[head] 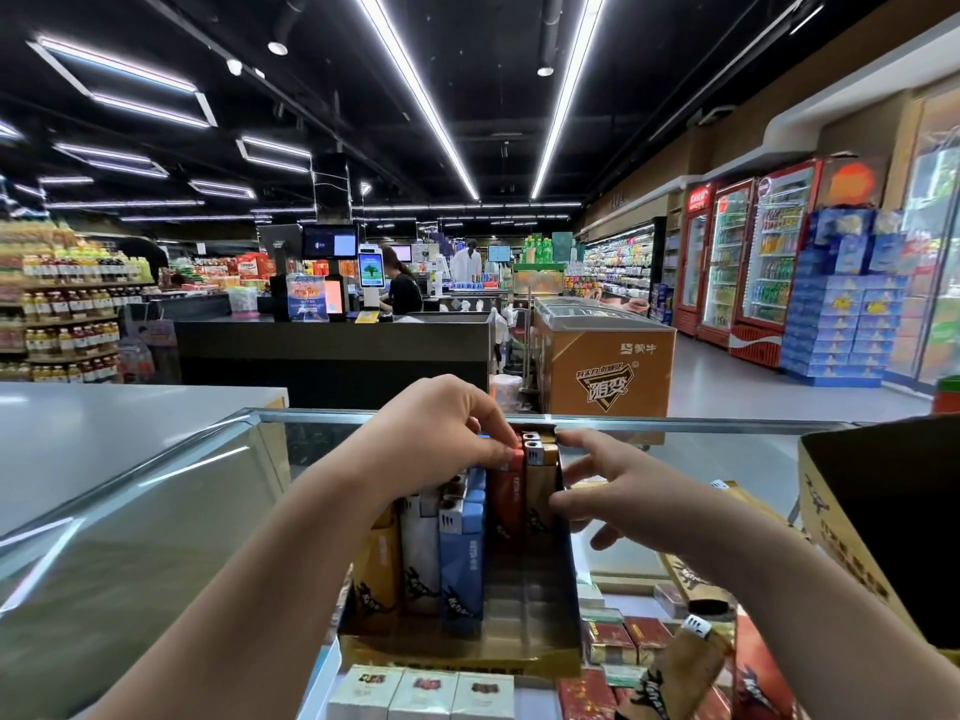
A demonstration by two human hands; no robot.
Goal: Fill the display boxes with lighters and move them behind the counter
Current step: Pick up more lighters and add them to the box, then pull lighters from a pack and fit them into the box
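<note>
Cigarette packs lie nearest. Left hand is pinched on a red lighter; right hand, spread and empty, steadies the box. Crowded neighbouring lighters could be toppled.

My left hand covers the tops of the far lighters, so I can't tell which one its fingers pinch. The display box wall hides their bases. At five o'clock a brown lighter runs off-frame (print blurred). The big carton is cropped at three o'clock.
</note>
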